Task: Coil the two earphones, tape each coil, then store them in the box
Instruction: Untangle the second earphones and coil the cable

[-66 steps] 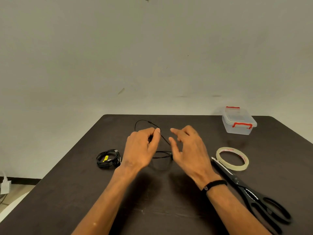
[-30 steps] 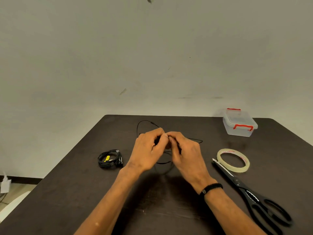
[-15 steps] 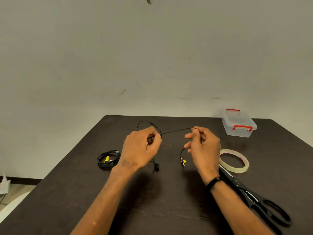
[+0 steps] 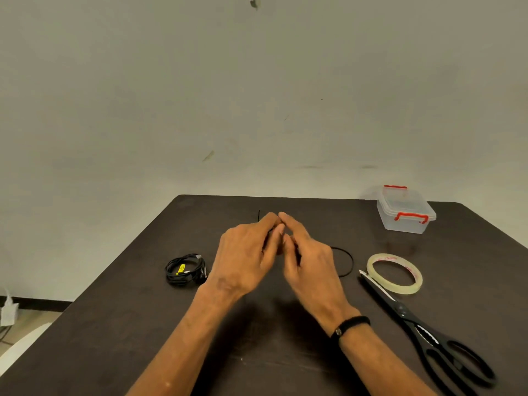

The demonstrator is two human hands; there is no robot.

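My left hand [image 4: 245, 258] and my right hand [image 4: 310, 262] meet fingertip to fingertip over the middle of the dark table [image 4: 285, 352]. Between them they hold a black earphone cable [image 4: 347, 261]; a loop of it curves out to the right of my right hand and a short end shows above my left fingers. Most of the cable is hidden behind the hands. A second black earphone [image 4: 185, 270], coiled and bearing a yellow tag, lies on the table left of my left wrist. The clear box [image 4: 405, 214] with red latches stands shut at the far right.
A roll of clear tape [image 4: 394, 273] lies flat right of my right hand. Black scissors [image 4: 423, 330] lie beside it, blades pointing toward the tape, handles near the front right corner. The wall stands just behind the table's far edge.
My right hand has swung back left to meet my left hand. The stretched cable between them has gone slack into a loop to the right. The hanging earbuds are no longer visible.
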